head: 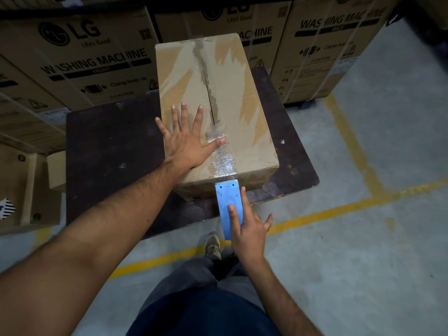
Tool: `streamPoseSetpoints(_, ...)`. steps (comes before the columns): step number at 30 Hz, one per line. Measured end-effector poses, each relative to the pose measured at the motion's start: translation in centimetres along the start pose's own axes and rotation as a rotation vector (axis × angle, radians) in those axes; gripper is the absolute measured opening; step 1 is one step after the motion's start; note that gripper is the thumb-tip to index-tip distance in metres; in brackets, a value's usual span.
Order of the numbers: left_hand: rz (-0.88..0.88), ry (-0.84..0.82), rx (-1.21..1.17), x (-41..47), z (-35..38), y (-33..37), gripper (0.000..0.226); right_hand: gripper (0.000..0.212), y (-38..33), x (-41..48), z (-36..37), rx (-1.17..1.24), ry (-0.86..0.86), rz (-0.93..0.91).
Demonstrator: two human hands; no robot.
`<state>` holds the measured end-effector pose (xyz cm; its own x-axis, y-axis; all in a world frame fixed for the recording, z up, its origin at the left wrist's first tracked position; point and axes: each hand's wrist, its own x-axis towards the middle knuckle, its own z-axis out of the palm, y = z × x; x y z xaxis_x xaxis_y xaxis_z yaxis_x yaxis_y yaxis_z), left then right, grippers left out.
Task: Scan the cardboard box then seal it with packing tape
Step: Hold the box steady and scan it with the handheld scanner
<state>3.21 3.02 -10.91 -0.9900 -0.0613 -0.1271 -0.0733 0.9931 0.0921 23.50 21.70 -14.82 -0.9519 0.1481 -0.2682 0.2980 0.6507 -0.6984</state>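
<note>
A tall brown cardboard box (232, 76) lies on a dark wooden platform (109, 151), its centre seam running away from me with torn paper along it. My left hand (186, 139) presses flat on the box top, fingers spread, thumb on a wrinkled strip of clear packing tape (221, 156) over the near end of the seam. My right hand (249, 229) grips a blue tape dispenser (229, 204) just below the box's near edge, its toothed blade touching the tape where it leaves the box.
Large washing-machine cartons (80, 57) stand stacked behind and to the left; another carton (334, 44) is at the back right. A smaller carton (24, 187) sits at the left. Yellow floor lines (339, 207) cross the grey concrete. My shoe (212, 246) is by the platform's near edge.
</note>
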Motion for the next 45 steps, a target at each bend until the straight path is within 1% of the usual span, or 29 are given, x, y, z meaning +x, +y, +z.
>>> streamPoseSetpoints(3, 0.001, -0.005, 0.012, 0.1, 0.0, 0.0, 0.117, 0.08, 0.0, -0.3, -0.5, -0.078, 0.035, -0.029)
streamPoseSetpoints(7, 0.005, 0.001, 0.028, 0.1, 0.0, 0.0, 0.117, 0.067, -0.1, -0.8, -1.1, -0.131, 0.175, -0.122)
streamPoseSetpoints(9, 0.007, 0.006, 0.032, 0.0, 0.1, 0.0, 0.117, 0.064, -0.2, -0.9, -1.4, -0.142, 0.236, -0.161)
streamPoseSetpoints(12, 0.0, 0.011, 0.03, 0.1, 0.2, 0.0, 0.117, 0.063, -0.5, -1.0, -2.0, -0.173, 0.255, -0.166)
streamPoseSetpoints(15, -0.004, 0.016, 0.029, 0.0, 0.2, 0.0, 0.117, 0.064, -0.7, -1.2, -2.2, -0.182, 0.222, -0.12)
streamPoseSetpoints(20, -0.006, 0.013, 0.025, 0.0, 0.1, 0.0, 0.118, 0.074, -1.2, -2.1, -1.6, -0.041, 0.103, 0.014)
streamPoseSetpoints(23, 0.015, -0.001, 0.043, -0.2, 0.1, 0.1, 0.118, 0.069, -1.4, -3.1, -1.7, 0.089, 0.038, 0.085)
streamPoseSetpoints(27, 0.035, -0.012, 0.045, -0.4, -0.1, 0.5, 0.118, 0.063, -1.8, -4.0, -2.4, 0.163, 0.01, 0.148)
streamPoseSetpoints(32, 0.024, -0.028, 0.053, -0.5, -0.4, 0.6, 0.117, 0.071, -1.9, -4.8, -3.0, 0.238, -0.031, 0.169)
streamPoseSetpoints(36, 0.02, -0.036, 0.051, -0.4, -0.3, 0.6, 0.118, 0.073, -2.6, -4.8, -3.7, 0.194, -0.087, 0.192)
streamPoseSetpoints(41, 0.02, -0.019, 0.037, -0.5, -0.3, 0.6, 0.119, 0.056, -2.8, -3.4, -4.7, 0.111, -0.147, 0.242)
streamPoseSetpoints(45, 0.029, -0.006, 0.031, -0.5, -0.2, 0.4, 0.119, 0.057, -3.2, -2.3, -4.8, 0.072, -0.193, 0.276)
